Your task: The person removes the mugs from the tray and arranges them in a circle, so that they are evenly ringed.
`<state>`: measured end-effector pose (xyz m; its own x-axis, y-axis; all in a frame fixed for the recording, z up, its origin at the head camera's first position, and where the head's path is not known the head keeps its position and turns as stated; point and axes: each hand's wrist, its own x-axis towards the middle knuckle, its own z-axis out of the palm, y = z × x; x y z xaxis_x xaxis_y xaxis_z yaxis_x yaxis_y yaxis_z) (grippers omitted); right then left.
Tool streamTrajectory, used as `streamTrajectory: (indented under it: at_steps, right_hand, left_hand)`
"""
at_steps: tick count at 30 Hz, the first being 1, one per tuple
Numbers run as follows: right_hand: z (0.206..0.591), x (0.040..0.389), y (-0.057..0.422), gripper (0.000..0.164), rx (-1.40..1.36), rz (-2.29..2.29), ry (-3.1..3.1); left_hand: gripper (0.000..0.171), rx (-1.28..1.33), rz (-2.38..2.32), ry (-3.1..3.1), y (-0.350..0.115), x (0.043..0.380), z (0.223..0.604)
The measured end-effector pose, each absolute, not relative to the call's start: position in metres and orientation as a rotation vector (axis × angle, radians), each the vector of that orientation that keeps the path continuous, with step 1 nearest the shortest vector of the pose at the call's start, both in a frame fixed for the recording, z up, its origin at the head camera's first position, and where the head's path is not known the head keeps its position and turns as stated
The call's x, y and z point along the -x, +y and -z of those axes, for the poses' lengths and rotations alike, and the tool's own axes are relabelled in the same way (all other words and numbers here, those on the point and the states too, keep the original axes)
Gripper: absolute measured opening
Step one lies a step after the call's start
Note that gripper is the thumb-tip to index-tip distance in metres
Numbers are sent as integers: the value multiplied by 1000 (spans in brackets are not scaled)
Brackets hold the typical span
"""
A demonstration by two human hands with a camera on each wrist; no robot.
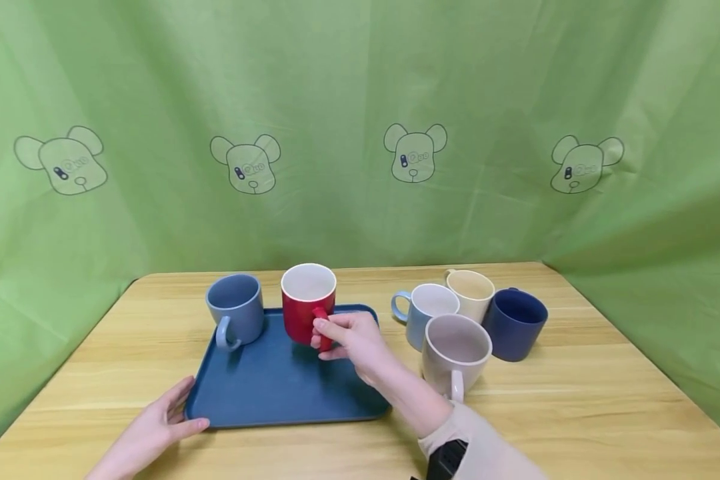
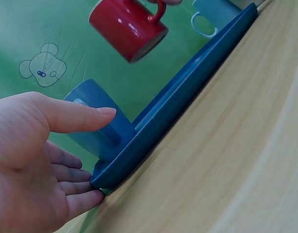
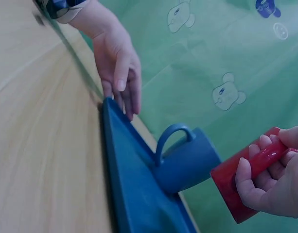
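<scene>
My right hand [image 1: 357, 340] grips the handle of a red mug [image 1: 300, 320] with a white inside. The mug is held upright, and the left wrist view shows its base raised above the blue tray [image 1: 276, 393]. At the tray's near left corner is my left hand [image 1: 156, 420], its fingers along the left edge and its thumb stretched over the front rim. A greyish-blue mug [image 1: 240, 313] stands at the tray's far left, its handle turned toward the front. In the right wrist view the left hand's fingers [image 3: 127, 94] lie straight against the tray's end.
To the right of the tray several mugs stand close together on the wooden table [image 1: 606, 400]: a light blue mug [image 1: 419, 323], a cream mug [image 1: 473, 310], a navy mug [image 1: 513, 333] and a pale grey mug [image 1: 444, 367]. A green curtain [image 1: 336, 220] hangs behind and at both sides.
</scene>
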<state>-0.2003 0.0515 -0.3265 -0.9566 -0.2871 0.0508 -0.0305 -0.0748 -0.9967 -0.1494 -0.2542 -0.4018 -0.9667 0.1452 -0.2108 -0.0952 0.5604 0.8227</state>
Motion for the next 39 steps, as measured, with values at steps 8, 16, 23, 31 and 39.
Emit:
streamTrajectory:
  at_steps: [8, 16, 23, 31, 39]
  right_hand:
    - [312, 188, 79, 32, 408, 2138, 2024]
    - [295, 173, 112, 34, 449, 2133, 2057]
    - [285, 164, 140, 17, 489, 2215, 1988]
    - [278, 155, 174, 22, 567, 2242, 2018]
    - [281, 149, 207, 28, 706, 2299, 1988]
  left_hand:
    - [90, -31, -1348, 2545, -253, 149, 401]
    - [91, -13, -1360, 2513, -253, 151, 400]
    - [90, -11, -1354, 2510, -253, 151, 398]
    - [87, -74, -1381, 2516, -254, 148, 400]
    - [88, -86, -1368, 2529, -256, 148, 402]
